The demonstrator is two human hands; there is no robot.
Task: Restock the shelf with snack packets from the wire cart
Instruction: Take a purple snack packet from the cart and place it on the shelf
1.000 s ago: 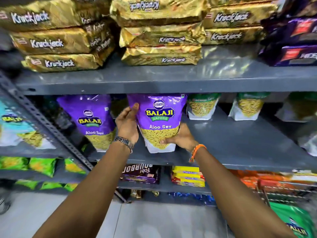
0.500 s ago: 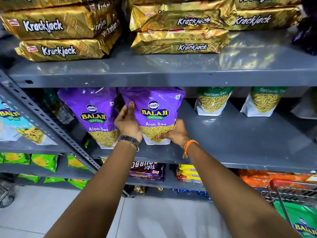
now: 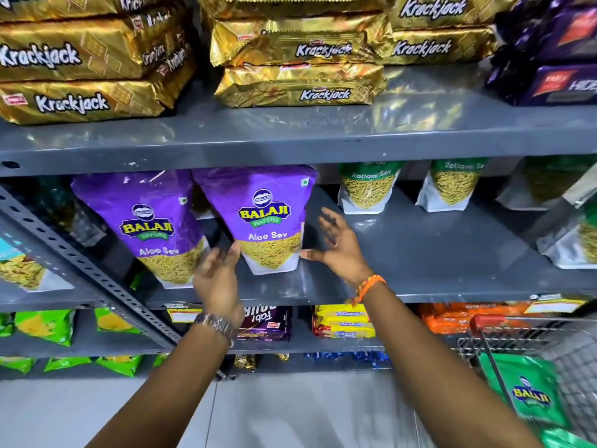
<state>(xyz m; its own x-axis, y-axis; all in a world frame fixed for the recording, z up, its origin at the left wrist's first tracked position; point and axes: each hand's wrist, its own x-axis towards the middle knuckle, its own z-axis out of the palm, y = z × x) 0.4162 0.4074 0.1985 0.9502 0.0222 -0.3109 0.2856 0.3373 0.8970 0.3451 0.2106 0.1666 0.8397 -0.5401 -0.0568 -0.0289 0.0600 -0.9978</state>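
Observation:
A purple Balaji Aloo Sev packet [image 3: 265, 221] stands upright on the grey middle shelf [image 3: 420, 263], beside a second purple Aloo Sev packet [image 3: 151, 224] on its left. My left hand [image 3: 219, 279] hovers open just below and left of the standing packet, fingers spread. My right hand [image 3: 339, 247] is open at the packet's right edge, thumb tip close to its lower corner, holding nothing. The wire cart [image 3: 529, 337] sits at the lower right with a green Balaji packet [image 3: 529, 396] inside.
Green Ratlami Sev packets [image 3: 368, 189] stand further right on the same shelf. Gold Krackjack packs [image 3: 300, 82] are stacked on the shelf above. Biscuit and snack packs fill the lower shelves. A slanted perforated steel upright [image 3: 80, 263] crosses at the left.
Both hands held the purple packet earlier and set it upright on the shelf. Now they have let go and drawn back, fingers apart. The view has moved closer.

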